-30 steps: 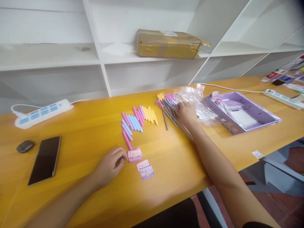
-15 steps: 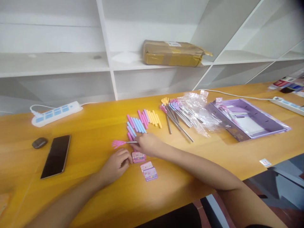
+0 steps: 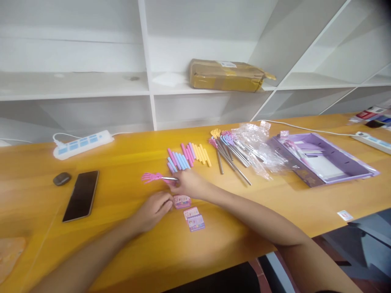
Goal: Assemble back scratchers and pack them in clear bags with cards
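Note:
My right hand (image 3: 190, 184) is closed around the metal rod of a back scratcher (image 3: 152, 177). Its pink hand-shaped head points left, just above the table. My left hand (image 3: 156, 208) rests below it with curled fingers beside a small printed card (image 3: 182, 201); whether anything is inside those fingers is hidden. Two more overlapping cards (image 3: 195, 222) lie nearer to me. Beyond my right hand are short tubes: blue tubes (image 3: 182, 162), pink tubes (image 3: 187, 152) and yellow tubes (image 3: 203, 154). More back scratchers (image 3: 233, 152) with metal rods are piled to their right.
Crumpled clear plastic bags (image 3: 259, 148) and a purple box (image 3: 345, 162) occupy the right side. A phone (image 3: 81, 196), a dark small case (image 3: 62, 179) and a power strip (image 3: 84, 143) lie left. A taped carton (image 3: 227, 76) sits on the white shelf behind.
The view has shifted slightly, so most things appear a little to the right. The back scratcher in my right hand has risen and turned slightly. My left hand remains by the card.

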`<state>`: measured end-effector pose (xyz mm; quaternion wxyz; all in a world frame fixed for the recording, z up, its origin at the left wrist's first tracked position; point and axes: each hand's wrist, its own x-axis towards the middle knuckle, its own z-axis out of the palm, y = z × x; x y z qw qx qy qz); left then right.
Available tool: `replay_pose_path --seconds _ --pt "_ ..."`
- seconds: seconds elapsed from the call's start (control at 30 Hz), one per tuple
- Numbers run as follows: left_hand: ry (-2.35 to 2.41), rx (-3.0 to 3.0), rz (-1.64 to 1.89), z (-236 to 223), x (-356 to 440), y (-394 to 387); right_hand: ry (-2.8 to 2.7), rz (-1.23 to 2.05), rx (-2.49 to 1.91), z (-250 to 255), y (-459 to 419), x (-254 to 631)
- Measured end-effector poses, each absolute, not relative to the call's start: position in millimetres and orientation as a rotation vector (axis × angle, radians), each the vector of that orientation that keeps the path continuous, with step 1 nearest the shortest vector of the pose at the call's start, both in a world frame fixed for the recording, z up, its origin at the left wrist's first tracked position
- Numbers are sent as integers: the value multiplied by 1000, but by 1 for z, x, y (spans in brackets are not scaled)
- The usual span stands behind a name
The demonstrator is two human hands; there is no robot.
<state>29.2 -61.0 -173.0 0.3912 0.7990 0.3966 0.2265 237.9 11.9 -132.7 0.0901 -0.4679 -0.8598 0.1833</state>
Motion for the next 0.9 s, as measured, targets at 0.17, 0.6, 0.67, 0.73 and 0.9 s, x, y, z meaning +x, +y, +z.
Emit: replay_pose_path --seconds 0.17,0.6,0.67,0.73,0.9 --pt "1047 1808 712 -184 22 -64 -2207 1088 -1157 -143 -24 245" --pt "1123 1453 754 -182 25 -51 -1358 1279 -895 -177 -42 289" --pt "1099 1444 726 -186 24 -53 -1272 1093 -913 -183 -35 298" --pt "1099 1463 707 -189 23 -56 -1254 970 -959 -185 -29 306" --pt "1105 1633 586 -181 26 -62 -1215 1279 -923 -187 -20 320"
